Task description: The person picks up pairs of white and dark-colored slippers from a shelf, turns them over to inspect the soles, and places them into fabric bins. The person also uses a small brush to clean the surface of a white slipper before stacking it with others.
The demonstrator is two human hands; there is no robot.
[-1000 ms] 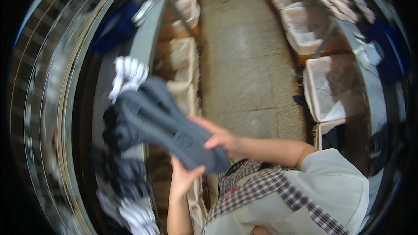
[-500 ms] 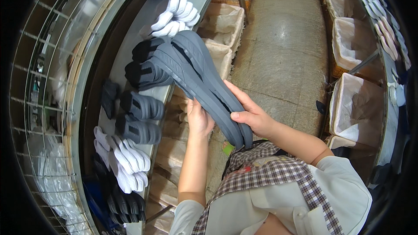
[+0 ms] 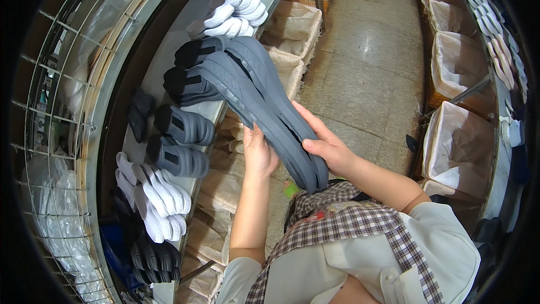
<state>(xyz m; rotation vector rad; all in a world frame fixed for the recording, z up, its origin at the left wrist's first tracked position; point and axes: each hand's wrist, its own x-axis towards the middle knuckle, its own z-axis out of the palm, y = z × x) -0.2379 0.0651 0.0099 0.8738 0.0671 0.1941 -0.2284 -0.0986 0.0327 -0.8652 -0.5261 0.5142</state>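
Observation:
Two stacks of grey shoe soles [image 3: 263, 107] lie side by side between my hands, their toe ends pointing up and away from me. My left hand [image 3: 260, 152] is closed on their left edge from below, its fingers partly hidden. On the right edge, my right hand [image 3: 325, 145] grips the soles with the thumb on top and the fingers along the far side. The far ends of the soles overlap the shelf's edge in view, close to grey-and-black sole stacks [image 3: 194, 85]. Whether they touch those stacks I cannot tell.
Along the metal shelf [image 3: 169, 29] at my left sit white soles [image 3: 236, 14], more grey soles [image 3: 183, 125], further white soles [image 3: 154, 194] and black soles [image 3: 154, 259]. Wire mesh [image 3: 56, 135] stands beyond it. Cloth-lined baskets [image 3: 458, 146] line both sides of the aisle floor [image 3: 365, 50].
The view has shifted slightly, so the shelf and baskets sit a little differently. Both hands keep their hold on the grey soles, which have hardly moved in relation to my body.

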